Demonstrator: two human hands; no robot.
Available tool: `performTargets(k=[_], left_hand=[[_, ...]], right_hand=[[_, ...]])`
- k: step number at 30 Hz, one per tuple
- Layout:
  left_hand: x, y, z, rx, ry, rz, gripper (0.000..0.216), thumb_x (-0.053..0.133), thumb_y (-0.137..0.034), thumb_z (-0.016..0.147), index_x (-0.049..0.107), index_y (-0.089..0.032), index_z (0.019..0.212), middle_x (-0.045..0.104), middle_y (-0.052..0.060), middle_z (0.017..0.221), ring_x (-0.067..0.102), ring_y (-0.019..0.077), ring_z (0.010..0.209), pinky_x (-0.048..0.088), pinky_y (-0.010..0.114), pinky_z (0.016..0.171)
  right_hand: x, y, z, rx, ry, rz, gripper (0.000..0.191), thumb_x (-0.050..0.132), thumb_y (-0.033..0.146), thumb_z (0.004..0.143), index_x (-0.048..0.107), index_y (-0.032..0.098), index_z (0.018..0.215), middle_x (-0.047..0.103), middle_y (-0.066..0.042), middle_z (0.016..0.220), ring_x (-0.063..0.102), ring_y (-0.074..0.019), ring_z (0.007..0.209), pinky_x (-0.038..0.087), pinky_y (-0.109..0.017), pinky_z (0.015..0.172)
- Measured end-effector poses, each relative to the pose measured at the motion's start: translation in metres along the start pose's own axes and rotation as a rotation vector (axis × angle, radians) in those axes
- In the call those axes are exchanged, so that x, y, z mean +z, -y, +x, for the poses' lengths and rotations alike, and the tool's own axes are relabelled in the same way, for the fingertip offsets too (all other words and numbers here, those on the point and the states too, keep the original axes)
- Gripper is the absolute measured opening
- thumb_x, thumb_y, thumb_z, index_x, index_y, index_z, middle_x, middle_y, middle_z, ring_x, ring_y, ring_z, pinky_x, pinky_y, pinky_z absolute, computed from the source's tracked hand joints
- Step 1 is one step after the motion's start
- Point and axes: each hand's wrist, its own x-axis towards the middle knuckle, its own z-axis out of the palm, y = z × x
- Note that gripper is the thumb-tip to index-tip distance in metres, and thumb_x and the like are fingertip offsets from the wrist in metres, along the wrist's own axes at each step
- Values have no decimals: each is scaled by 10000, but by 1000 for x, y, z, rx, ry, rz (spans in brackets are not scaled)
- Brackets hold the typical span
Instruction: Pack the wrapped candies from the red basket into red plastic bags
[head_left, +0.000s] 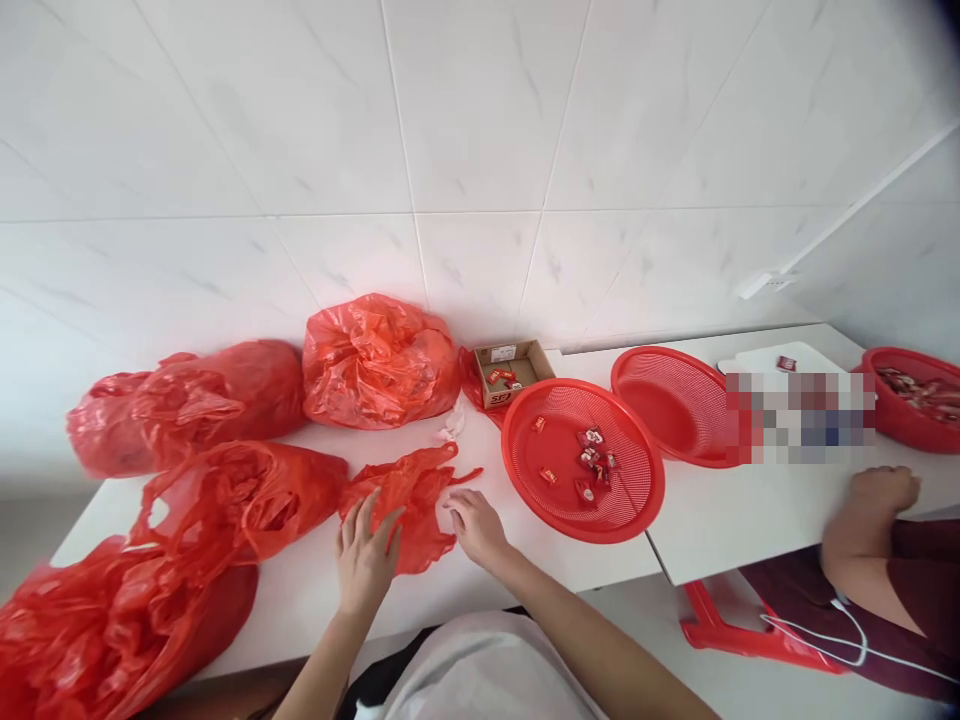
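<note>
One flat red bag [421,512] lies on the tabletop [300,600] between the hands, long axis roughly left to right, loose strips pointing right. The left hand [364,552] has its grip spread apart over it; whether the right hand [475,528] pinches its edge, I cannot tell. Nearby: four bulging bags [382,365], two mesh baskets [555,515], one carton [525,394].
</note>
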Motion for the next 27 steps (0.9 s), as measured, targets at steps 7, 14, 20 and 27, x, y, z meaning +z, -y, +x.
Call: performTargets(k=[7, 14, 20, 27], left_hand=[[27, -1, 12, 14, 289, 89, 689, 578, -133, 798, 428, -298, 1449, 243, 44, 1609, 161, 350, 1470, 198, 585, 1136], [46, 13, 29, 1, 340, 87, 708, 512, -60, 774, 434, -266, 1447, 291, 53, 1592, 196, 340, 1461, 221, 565, 1133], [29, 12, 57, -83, 291, 76, 502, 480, -167, 871, 530, -196, 1370, 311, 172, 1561, 226, 416, 1432, 250, 634, 1078], [-63, -66, 6, 203, -27, -526, 476, 508, -450, 896, 495, -245, 1326, 349, 117, 1512, 310, 313, 1406, 309, 496, 1120]], right_hand=[[15, 3, 36, -36, 96, -44, 210, 580, 29, 728, 726, 164, 794, 706, -112, 1026, 560, -289, 1118, 378, -454, 1007], [-57, 7, -26, 93, -184, 232, 181, 510, 281, 894, 661, 195, 945, 692, -58, 873, 641, -185, 792, 519, -325, 724], [-126, 25, -67, 346, -556, 1083, 315, 765, 388, 707, 554, 209, 858, 603, 21, 799, 645, -144, 707, 548, -299, 679], [-115, 62, -82, 402, -575, 1079, 295, 735, 377, 714, 537, 222, 868, 557, 47, 761, 558, -89, 584, 444, -194, 460]])
